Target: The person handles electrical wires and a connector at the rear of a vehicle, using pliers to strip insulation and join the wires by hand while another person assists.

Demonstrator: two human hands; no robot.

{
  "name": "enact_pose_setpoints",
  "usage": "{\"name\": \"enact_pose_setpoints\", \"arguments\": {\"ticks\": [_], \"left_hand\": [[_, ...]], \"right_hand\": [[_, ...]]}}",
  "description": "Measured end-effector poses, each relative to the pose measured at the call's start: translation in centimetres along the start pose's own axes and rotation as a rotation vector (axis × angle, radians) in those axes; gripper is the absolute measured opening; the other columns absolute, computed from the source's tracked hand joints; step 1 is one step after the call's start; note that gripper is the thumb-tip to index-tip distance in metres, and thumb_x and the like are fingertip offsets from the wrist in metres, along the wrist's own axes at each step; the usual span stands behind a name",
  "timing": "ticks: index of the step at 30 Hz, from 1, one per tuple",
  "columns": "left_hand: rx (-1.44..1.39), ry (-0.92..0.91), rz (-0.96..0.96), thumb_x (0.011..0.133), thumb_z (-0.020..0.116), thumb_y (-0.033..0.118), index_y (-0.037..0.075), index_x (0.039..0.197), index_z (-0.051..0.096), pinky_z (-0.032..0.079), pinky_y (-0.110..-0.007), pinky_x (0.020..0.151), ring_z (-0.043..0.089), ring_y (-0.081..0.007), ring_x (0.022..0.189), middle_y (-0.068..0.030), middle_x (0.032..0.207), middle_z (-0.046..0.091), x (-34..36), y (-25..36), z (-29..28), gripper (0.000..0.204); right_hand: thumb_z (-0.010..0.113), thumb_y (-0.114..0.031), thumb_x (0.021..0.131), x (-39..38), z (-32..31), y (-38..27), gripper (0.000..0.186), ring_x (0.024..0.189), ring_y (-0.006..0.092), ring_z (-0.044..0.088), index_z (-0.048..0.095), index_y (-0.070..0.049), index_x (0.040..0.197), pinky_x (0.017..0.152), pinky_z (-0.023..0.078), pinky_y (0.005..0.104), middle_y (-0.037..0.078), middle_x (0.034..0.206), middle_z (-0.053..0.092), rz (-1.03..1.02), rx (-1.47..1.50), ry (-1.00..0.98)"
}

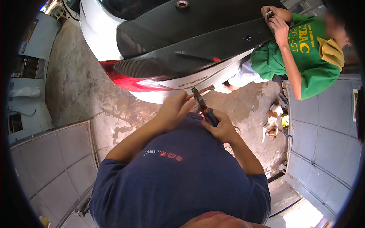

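Observation:
My left hand is closed on a thin copper-coloured rod, which sticks out to the right past the fingers. My right hand grips a pair of pliers by the black and orange handles. The metal head of the pliers points up and away from me, at the rod. Whether the jaws bite on the rod is hard to make out. Both hands are close together in front of my dark blue shirt, just short of the rear bumper of a white car.
Black carbon-patterned film covers the car's trunk lid, with a tape roll and a red-tipped strip on it. At the right a person in a green shirt works on the film's edge. A brown-and-white animal lies by a grey gate.

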State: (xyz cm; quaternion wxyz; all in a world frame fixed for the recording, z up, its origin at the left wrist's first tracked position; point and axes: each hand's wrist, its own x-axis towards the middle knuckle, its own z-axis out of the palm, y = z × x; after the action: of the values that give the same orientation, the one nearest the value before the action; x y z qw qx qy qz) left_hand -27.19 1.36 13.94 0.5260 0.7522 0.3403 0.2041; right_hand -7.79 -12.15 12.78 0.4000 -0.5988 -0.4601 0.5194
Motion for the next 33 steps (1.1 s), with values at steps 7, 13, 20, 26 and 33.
{"name": "enact_pose_setpoints", "arguments": {"ticks": [7,13,20,26,33], "left_hand": [[0.217,-0.33,-0.054,0.104,0.051,0.033,-0.001,0.112,0.063,0.049,-0.047,0.072,0.065,-0.0429,0.079,-0.0247,0.082,0.066,0.4,-0.8,-1.8,0.036],[0.241,-0.431,-0.016,0.104,0.053,0.034,-0.001,0.105,0.064,0.049,-0.049,0.074,0.065,-0.043,0.082,-0.0243,0.085,0.067,0.2,0.7,-3.5,0.037],[0.263,-0.473,-0.018,0.102,0.057,0.034,-0.002,0.099,0.065,0.049,-0.049,0.076,0.065,-0.0419,0.084,-0.0231,0.087,0.066,0.0,1.9,-4.1,0.037],[0.288,-0.493,-0.005,0.1,0.06,0.033,-0.001,0.099,0.064,0.05,-0.049,0.076,0.065,-0.0411,0.087,-0.0219,0.089,0.066,0.5,3.9,-4.7,0.034],[0.202,-0.369,0.184,0.099,0.062,0.026,-0.002,0.104,0.062,0.048,-0.046,0.069,0.065,-0.0438,0.08,-0.0248,0.086,0.066,-0.2,1.7,-2.6,0.028]], "right_hand": [[0.074,-0.018,0.087,-0.1,-2.0,-0.8,0.027,0.082,0.0138,0.051,0.059,-0.004,0.105,0.077,0.044,0.0312,0.0,0.087,0.053,-0.031,-0.086,-0.199],[0.074,-0.02,0.09,0.0,-0.1,1.7,0.042,0.106,0.027,0.062,0.061,-0.005,0.127,0.095,0.047,0.0385,0.012,0.106,0.064,0.128,-0.113,0.025],[0.075,-0.022,0.091,0.2,0.4,2.0,0.031,0.1,0.0245,0.063,0.066,-0.003,0.113,0.092,0.046,0.0361,0.011,0.098,0.066,0.189,0.095,-0.157],[0.072,-0.016,0.09,0.0,1.6,1.8,0.028,0.089,0.0246,0.066,0.065,-0.001,0.113,0.083,0.049,0.0357,0.013,0.091,0.067,0.065,-0.109,-0.043],[0.073,-0.012,0.088,-1.3,2.2,3.4,0.043,0.091,0.0237,0.066,0.059,-0.003,0.127,0.086,0.05,0.0351,0.01,0.094,0.068,0.067,-0.027,0.0]]}}
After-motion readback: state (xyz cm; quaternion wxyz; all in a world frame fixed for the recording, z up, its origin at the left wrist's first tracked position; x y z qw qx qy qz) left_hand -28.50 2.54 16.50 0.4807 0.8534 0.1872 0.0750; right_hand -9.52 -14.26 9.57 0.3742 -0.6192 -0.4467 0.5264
